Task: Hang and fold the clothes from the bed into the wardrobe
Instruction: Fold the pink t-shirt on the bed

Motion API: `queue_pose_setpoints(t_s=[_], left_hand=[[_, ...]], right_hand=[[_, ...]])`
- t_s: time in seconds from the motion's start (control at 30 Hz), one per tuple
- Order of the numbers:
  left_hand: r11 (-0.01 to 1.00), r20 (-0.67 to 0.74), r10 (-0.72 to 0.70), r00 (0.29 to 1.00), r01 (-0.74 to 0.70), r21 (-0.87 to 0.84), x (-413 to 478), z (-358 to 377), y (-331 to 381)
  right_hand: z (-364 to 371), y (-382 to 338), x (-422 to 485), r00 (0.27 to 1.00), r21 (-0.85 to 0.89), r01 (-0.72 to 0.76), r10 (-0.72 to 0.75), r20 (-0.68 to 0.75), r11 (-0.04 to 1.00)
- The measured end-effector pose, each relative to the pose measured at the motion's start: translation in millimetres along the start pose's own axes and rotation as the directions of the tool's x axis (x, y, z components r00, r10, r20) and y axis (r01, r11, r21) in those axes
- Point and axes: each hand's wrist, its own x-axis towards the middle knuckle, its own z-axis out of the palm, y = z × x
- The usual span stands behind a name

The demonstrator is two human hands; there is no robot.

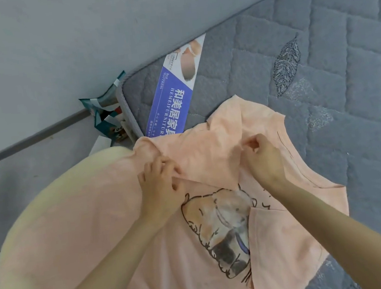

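Note:
A peach-pink T-shirt with a cartoon animal print lies spread on the grey quilted mattress. Its upper part is folded down over the print. My left hand pinches the folded edge at its left side. My right hand pinches the fabric at the fold's right side. Both forearms reach in from the bottom of the view. The shirt's lower left part merges with a pale, blurred bulge close to the camera.
A blue and white mattress label lies on the mattress's corner just beyond the shirt. A crumpled teal paper bag sits in the gap between mattress and grey wall. Bare mattress stretches to the right.

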Motion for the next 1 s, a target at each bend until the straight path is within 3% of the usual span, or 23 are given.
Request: queue_pose_setpoints(t_s=[0.1,0.17,0.23,0.33,0.4,0.57,0.67,0.77,0.8,0.83,0.9,0.97,1.0], left_hand=[[0.923,-0.155,-0.302,0.941,0.248,-0.294,12.1,2.2,7.5],[0.781,-0.104,-0.527,0.844,0.432,-0.451,27.8,3.6,8.1],[0.722,-0.066,-0.615,0.786,0.528,-0.448,44.9,3.4,9.9],[0.707,0.005,-0.663,0.749,0.628,-0.324,64.6,2.1,12.6],[0.677,0.040,-0.686,0.726,0.658,-0.329,73.3,3.6,9.5],[0.443,0.059,-0.749,0.660,0.564,-0.697,81.6,-4.3,6.5],[0.471,0.001,-0.756,0.654,0.545,-0.694,82.1,-5.1,8.6],[0.452,-0.077,-0.819,0.568,0.556,-0.698,82.9,-8.5,11.6],[0.516,-0.148,-0.803,0.577,0.549,-0.658,81.9,-8.3,11.1],[0.622,-0.218,-0.736,0.641,0.514,-0.590,79.2,-8.1,12.9],[0.841,-0.249,-0.461,0.852,0.329,-0.430,73.6,-4.5,19.4],[0.946,-0.070,-0.172,0.983,0.145,-0.291,70.4,3.2,29.0],[0.972,0.061,-0.088,0.994,0.099,-0.214,69.6,8.5,34.9]], right_hand=[[3.9,-9.8,20.8,0.999,0.171,-0.049,0.045,0.027,0.984],[8.4,-17.2,39.1,0.985,0.244,-0.151,0.126,0.116,0.958],[11.8,-26.0,58.0,0.961,0.339,-0.268,0.227,0.156,0.902],[12.9,-40.9,76.6,0.944,0.442,-0.328,0.267,0.195,0.835],[12.9,-48.2,84.8,0.950,0.405,-0.309,0.256,0.181,0.860],[14.2,-46.6,106.1,0.979,0.447,-0.125,0.185,-0.092,0.885],[16.5,-42.8,111.2,0.987,0.372,-0.109,0.146,-0.072,0.922],[20.8,-38.8,108.0,0.992,0.228,-0.071,0.092,-0.085,0.971],[20.4,-37.4,103.6,0.989,0.162,0.010,0.014,-0.146,0.987],[19.6,-35.4,97.3,0.975,0.111,0.116,-0.092,-0.201,0.987],[17.6,-27.7,82.9,0.950,0.076,0.268,-0.251,-0.183,0.960],[16.7,-19.5,71.7,0.975,0.091,0.222,-0.223,0.001,0.971],[16.2,-14.3,68.1,0.980,0.087,0.173,-0.180,0.085,0.981]])
